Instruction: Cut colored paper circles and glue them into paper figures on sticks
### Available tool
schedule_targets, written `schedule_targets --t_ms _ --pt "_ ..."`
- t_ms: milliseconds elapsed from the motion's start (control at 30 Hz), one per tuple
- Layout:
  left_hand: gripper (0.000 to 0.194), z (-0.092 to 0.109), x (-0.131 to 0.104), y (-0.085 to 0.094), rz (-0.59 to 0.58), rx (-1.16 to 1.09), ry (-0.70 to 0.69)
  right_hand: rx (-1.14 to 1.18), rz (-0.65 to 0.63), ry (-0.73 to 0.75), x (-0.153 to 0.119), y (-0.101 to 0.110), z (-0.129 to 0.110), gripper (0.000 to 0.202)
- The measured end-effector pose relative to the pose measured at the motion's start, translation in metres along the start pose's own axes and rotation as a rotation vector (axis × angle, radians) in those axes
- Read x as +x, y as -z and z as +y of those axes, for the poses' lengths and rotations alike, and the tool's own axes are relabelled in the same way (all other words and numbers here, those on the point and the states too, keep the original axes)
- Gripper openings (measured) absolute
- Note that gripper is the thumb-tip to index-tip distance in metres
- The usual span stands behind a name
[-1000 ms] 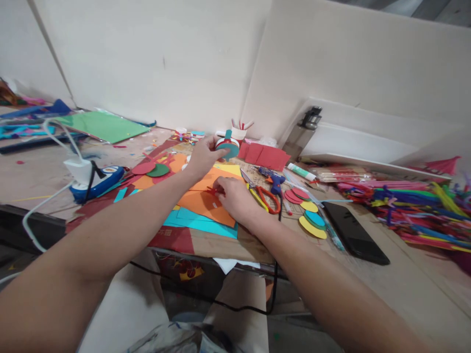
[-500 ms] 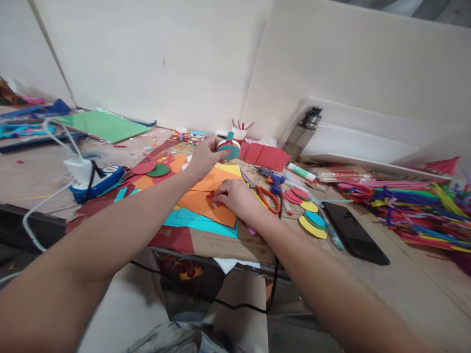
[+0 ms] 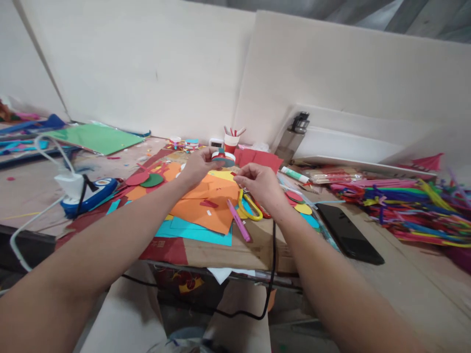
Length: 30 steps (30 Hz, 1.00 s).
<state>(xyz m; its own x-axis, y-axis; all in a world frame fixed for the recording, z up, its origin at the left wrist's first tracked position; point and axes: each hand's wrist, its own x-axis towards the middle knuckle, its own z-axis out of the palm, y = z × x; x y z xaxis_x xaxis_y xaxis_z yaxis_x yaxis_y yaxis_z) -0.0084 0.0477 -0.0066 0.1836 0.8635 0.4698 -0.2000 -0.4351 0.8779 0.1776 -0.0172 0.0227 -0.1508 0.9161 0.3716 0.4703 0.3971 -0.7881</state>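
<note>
My left hand (image 3: 198, 166) is closed on a small round paper craft (image 3: 223, 159), white-sided with a red band and teal paper on it. Beside it, my right hand (image 3: 259, 181) pinches a tiny red paper piece (image 3: 233, 173), apart from the craft. Under both hands lie orange paper sheets (image 3: 221, 211) with a few red paper strips (image 3: 208, 203) on top. Cyan sheets (image 3: 195, 232) stick out beneath the orange ones. A pink highlighter (image 3: 239, 221) and yellow-handled scissors (image 3: 253, 208) lie below my right hand.
At right are a black phone (image 3: 349, 233), paper circles (image 3: 303, 209), a glue stick (image 3: 295, 175) and bundled pipe cleaners (image 3: 397, 196). A blue power strip (image 3: 88, 198) stands left. Behind are a paper cup (image 3: 231, 143) and red paper (image 3: 257, 159). A black cable (image 3: 274, 264) hangs over the front edge.
My right hand has risen from the orange paper to near the craft, with a red piece in its fingertips. The craft has tilted in my left hand. The highlighter and yellow scissors handle are uncovered.
</note>
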Motion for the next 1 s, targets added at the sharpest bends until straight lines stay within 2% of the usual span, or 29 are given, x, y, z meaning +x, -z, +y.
schedule_targets --t_ms 167,367,500,600,800,1000 --pt "0.034 0.005 -0.002 -0.004 -0.080 0.061 -0.148 -0.005 0.162 -0.039 0.001 0.021 -0.005 0.012" --pt "0.035 0.007 -0.005 -0.005 -0.113 0.080 -0.158 0.205 0.076 -0.149 0.001 0.023 -0.006 0.018" --pt "0.036 0.007 -0.006 -0.005 -0.146 0.094 -0.115 0.176 0.090 -0.163 0.001 0.022 -0.007 0.017" --pt "0.032 0.008 -0.006 -0.005 -0.154 0.150 -0.182 0.048 0.136 -0.057 0.002 0.021 -0.005 0.011" --pt "0.024 0.011 -0.006 -0.003 -0.190 0.247 -0.332 -0.263 0.277 0.302 -0.003 0.019 -0.005 0.013" --pt "0.020 0.016 -0.010 -0.006 -0.183 0.366 -0.395 -0.346 0.300 0.377 -0.008 0.015 -0.009 0.015"
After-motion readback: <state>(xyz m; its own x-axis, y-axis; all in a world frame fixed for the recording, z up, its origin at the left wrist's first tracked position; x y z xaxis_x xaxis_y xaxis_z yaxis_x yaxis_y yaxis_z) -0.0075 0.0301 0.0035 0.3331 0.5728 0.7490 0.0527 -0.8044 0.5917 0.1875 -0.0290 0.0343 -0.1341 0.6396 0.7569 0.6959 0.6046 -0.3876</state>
